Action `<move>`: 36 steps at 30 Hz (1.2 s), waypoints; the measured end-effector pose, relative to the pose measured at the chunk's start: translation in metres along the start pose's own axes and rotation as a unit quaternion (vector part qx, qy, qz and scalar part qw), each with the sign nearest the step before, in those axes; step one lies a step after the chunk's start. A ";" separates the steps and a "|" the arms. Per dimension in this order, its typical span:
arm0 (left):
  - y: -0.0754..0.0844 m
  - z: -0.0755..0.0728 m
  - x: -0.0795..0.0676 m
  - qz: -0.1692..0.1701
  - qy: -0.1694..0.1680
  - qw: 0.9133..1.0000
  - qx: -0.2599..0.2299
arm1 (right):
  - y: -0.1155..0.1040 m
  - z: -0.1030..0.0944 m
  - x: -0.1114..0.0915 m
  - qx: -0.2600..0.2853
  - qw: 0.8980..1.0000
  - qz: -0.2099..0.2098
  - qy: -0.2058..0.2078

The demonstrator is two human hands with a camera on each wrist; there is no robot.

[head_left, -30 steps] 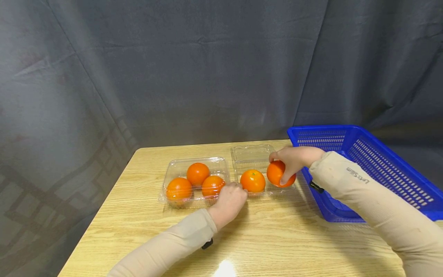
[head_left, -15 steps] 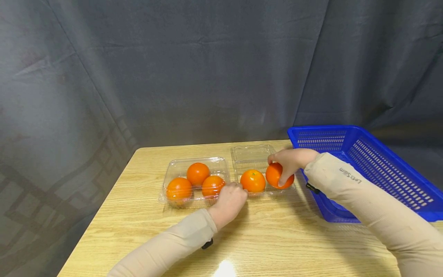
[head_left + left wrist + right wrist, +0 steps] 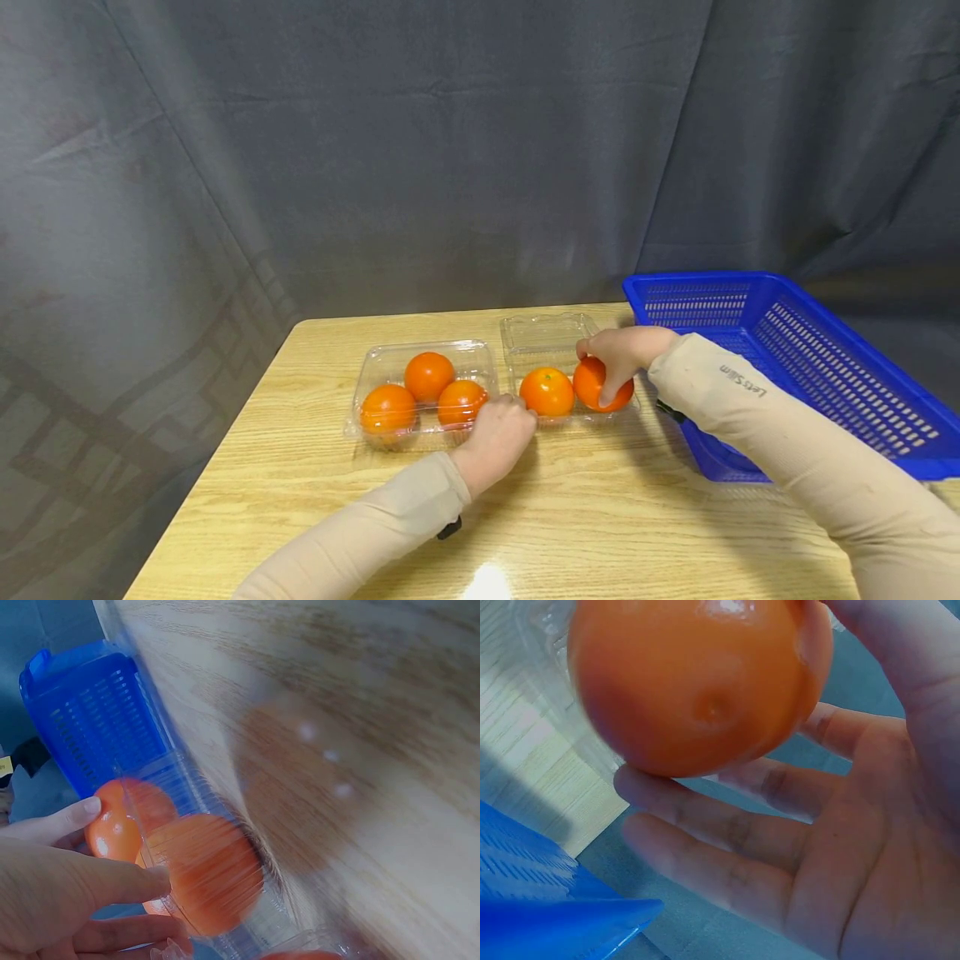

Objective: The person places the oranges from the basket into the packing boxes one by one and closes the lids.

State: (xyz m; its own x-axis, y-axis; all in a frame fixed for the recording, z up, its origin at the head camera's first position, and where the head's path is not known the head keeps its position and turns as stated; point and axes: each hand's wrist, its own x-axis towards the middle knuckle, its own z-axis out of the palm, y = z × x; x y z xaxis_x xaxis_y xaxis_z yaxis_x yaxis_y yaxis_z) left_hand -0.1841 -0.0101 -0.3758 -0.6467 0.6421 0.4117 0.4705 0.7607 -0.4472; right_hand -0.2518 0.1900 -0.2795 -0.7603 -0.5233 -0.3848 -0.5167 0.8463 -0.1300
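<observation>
In the head view my right hand (image 3: 628, 354) grips an orange (image 3: 591, 383) at the right end of a clear plastic clamshell box (image 3: 517, 364). Thumb and fingers lie round the fruit in the right wrist view. Another orange (image 3: 547, 392) sits in that box, just left of the held one. My left hand (image 3: 497, 437) is at the box's near left corner. The left wrist view shows its thumb on the clear wall beside the seated orange (image 3: 214, 874), with fingers curled below, pinching the edge. The box's lid (image 3: 549, 333) lies folded back behind.
Left of my left hand stands a second clear box (image 3: 472, 354) with three oranges in it. A blue perforated basket (image 3: 847, 358) is on the right, partly behind my right sleeve. A dark grey curtain (image 3: 450, 167) hangs behind the wooden table (image 3: 585, 517).
My right hand has moved slightly left and down with its orange, closer to the orange seated in the box. The left hand has stayed in place.
</observation>
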 end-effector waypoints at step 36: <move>0.000 0.000 0.002 -0.001 -0.020 1.000 -0.011 | 0.000 0.005 0.022 -0.061 0.998 0.019 -0.013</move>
State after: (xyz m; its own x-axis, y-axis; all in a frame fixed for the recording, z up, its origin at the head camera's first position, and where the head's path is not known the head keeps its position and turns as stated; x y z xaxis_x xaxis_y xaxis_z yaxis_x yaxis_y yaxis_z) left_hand -0.1849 -0.0086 -0.3748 -0.6718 0.6358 0.3801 0.4818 0.7648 -0.4278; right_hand -0.2668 0.1787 -0.2928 -0.7706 -0.4867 -0.4115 -0.5325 0.8464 -0.0038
